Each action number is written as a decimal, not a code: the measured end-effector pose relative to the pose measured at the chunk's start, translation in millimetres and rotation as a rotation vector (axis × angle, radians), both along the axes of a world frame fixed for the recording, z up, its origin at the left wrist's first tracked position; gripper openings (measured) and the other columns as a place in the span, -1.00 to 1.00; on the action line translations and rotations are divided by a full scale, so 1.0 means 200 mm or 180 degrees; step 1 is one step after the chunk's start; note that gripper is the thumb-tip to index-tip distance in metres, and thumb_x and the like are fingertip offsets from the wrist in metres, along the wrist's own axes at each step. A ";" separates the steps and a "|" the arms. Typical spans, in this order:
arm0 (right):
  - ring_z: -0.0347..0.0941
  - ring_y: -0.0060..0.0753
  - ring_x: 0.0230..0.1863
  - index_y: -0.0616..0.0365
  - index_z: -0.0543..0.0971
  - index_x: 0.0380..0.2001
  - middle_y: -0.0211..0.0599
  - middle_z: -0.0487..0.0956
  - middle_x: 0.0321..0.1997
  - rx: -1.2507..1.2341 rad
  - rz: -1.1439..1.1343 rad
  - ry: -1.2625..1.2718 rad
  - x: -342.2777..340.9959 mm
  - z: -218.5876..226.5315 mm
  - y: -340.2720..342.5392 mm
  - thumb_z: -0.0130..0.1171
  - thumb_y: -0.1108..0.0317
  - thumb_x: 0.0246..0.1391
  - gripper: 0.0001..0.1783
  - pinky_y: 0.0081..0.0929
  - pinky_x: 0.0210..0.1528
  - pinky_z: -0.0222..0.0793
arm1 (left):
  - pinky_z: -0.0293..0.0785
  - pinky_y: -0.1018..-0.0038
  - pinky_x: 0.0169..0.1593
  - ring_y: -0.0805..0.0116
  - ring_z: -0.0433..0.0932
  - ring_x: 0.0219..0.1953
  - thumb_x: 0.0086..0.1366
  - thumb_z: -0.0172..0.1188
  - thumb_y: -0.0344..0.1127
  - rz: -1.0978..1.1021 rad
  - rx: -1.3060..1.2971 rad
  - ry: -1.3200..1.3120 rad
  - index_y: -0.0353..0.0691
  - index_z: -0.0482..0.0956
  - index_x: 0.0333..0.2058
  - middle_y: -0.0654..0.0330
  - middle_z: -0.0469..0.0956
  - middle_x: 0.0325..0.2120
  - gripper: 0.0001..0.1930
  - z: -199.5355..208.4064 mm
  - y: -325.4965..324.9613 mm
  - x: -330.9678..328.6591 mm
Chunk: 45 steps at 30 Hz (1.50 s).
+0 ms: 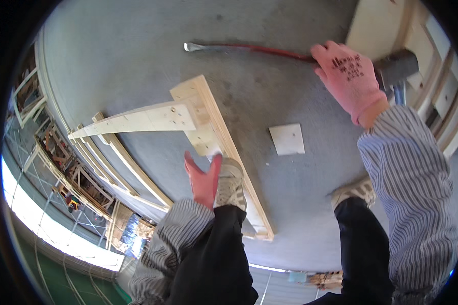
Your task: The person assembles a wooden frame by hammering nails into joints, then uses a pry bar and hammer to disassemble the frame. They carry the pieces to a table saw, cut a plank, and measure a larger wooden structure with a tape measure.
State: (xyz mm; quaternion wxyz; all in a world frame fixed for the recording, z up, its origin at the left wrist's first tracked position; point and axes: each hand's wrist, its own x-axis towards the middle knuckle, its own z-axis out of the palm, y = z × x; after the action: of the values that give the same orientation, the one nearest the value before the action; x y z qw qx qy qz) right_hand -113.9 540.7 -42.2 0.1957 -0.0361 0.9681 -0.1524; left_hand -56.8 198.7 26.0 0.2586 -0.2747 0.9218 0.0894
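Note:
My right hand (348,79), in a pink glove, is closed around the right end of a red pry bar (269,50). The bar extends left over the grey floor to a bare, flattened metal tip. Just beyond that hand is a dark block like a hammer head (399,67); how it is attached is partly hidden. My left hand (204,180), gloved in pink too, has thumb and fingers apart and holds nothing visible. It is beside my left shoe (230,185) and just below the corner of a pale timber frame (224,127).
A small square piece of wood (287,139) lies on the floor between my feet and the bar. Boards and panels (442,86) are stacked at the right. Long slats (137,168) of the frame stretch left. Scaffolding and timber (74,178) line the far left edge.

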 end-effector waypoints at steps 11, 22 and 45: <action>0.45 -0.20 -0.07 0.16 0.50 -0.11 -0.15 0.51 -0.15 -0.1515 -0.1309 -0.1333 0.81 0.92 0.06 0.19 0.36 0.01 -0.67 -0.33 -0.06 0.38 | 0.23 0.24 0.20 -0.06 0.26 0.15 -0.24 0.51 -0.02 0.0046 0.0294 0.0028 -0.46 0.02 0.18 -0.22 0.23 0.10 0.12 -0.21 -0.04 -0.03; 0.48 -0.49 -0.18 0.36 0.45 -0.11 -0.27 0.54 -0.23 -0.2077 -0.3372 -0.1729 1.06 1.18 0.25 -0.03 0.52 0.19 -0.78 -0.52 -0.03 0.40 | 0.40 0.29 0.02 0.00 0.47 -0.05 -0.21 0.49 0.06 -0.0288 0.0042 0.0604 -0.53 0.32 -0.10 -0.18 0.46 -0.14 -0.13 -0.18 0.01 0.01; 0.45 -0.58 -0.27 0.31 0.49 -0.16 -0.29 0.58 -0.30 -0.2105 -0.3024 -0.2461 1.05 1.04 0.02 0.03 0.45 0.14 -0.78 -0.59 -0.17 0.34 | 0.38 0.21 0.01 -0.01 0.39 -0.02 -0.23 0.47 -0.03 -0.0201 0.0387 0.0304 -0.34 0.21 0.03 -0.06 0.34 -0.08 -0.10 0.15 0.36 0.25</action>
State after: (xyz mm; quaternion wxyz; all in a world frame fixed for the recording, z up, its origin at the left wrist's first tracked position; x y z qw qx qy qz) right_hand 97.0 544.7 164.9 0.4173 0.3906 0.6425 -0.5104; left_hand -5.9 270.5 56.8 0.2333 -0.2247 0.9341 0.1500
